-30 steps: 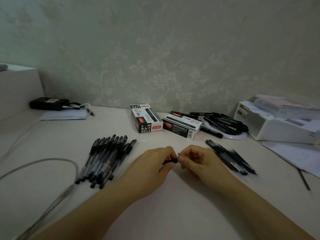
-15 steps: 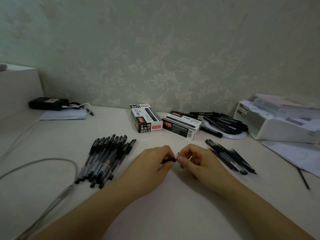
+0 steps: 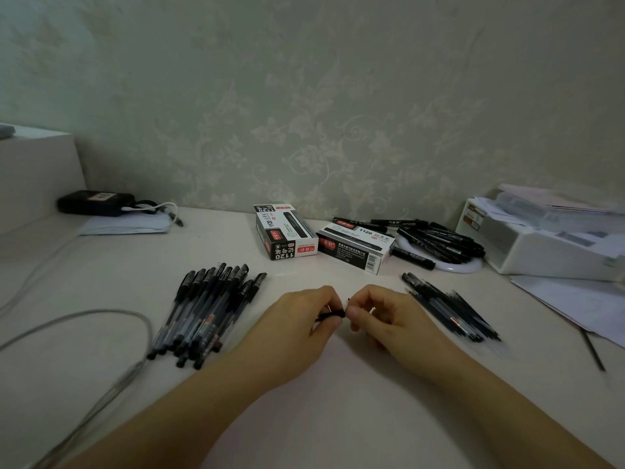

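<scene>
Position unchanged: left grip point(image 3: 294, 323) and right grip point(image 3: 389, 319) still pinch the black pen piece point(image 3: 332, 314)

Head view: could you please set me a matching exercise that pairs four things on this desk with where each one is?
Things:
1. capped gel pens
2. black markers
3. small black pen part
4. black case

Places:
A. pinched between the left hand and the right hand
B. heaped on the white round dish
C. in a row just left of the left hand
D. farthest left of all

Pairs: 1-C, 2-B, 3-A, 4-D
</scene>
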A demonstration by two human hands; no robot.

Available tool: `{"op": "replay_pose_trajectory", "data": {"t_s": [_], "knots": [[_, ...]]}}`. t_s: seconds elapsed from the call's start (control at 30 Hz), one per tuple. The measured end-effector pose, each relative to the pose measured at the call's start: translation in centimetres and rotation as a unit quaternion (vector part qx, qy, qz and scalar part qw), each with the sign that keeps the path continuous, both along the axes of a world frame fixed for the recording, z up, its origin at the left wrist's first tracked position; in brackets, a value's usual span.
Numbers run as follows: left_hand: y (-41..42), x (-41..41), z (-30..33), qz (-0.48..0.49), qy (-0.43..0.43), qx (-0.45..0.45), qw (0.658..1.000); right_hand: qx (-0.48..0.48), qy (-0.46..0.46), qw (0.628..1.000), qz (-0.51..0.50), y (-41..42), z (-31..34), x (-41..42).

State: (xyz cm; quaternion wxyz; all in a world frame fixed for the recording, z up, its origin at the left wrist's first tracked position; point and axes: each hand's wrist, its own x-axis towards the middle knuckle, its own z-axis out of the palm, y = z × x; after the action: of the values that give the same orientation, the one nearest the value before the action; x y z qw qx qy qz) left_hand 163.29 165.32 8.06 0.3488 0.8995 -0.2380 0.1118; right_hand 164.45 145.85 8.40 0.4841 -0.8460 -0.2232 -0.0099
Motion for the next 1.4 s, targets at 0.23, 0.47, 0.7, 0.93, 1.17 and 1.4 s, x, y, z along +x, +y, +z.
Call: {"op": "replay_pose_trajectory", "data": {"t_s": [0.23, 0.47, 0.7, 0.93, 1.17, 1.4], "knots": [[0.1, -0.2, 0.2, 0.012, 0.007, 0.022, 1.000, 0.009, -0.016, 1.000, -0.001, 0.0, 0.2, 0.0], [0.1, -0.2, 1.0, 0.004, -0.060, 0.006, 0.998, 0.022, 0.006, 1.000, -0.010, 0.3, 0.3, -0.3], [0.0, -0.4, 0.5, 0.010, -0.039, -0.002, 0.999, 0.028, 0.017, 0.999, 0.009, 0.6, 0.5, -0.5], [0.0, -0.1, 0.6, -0.003, -0.009, 0.025, 1.000, 0.008, -0.035, 0.999, -0.007, 0.1, 0.3, -0.2], [0.1, -0.2, 1.1, 0.011, -0.066, 0.019, 0.998, -0.018, -0.064, 0.998, -0.007, 0.1, 0.2, -0.2], [0.1, -0.2, 1.0, 0.027, -0.062, 0.004, 0.998, -0.009, -0.059, 0.997, -0.048, 0.3, 0.1, -0.1]]}}
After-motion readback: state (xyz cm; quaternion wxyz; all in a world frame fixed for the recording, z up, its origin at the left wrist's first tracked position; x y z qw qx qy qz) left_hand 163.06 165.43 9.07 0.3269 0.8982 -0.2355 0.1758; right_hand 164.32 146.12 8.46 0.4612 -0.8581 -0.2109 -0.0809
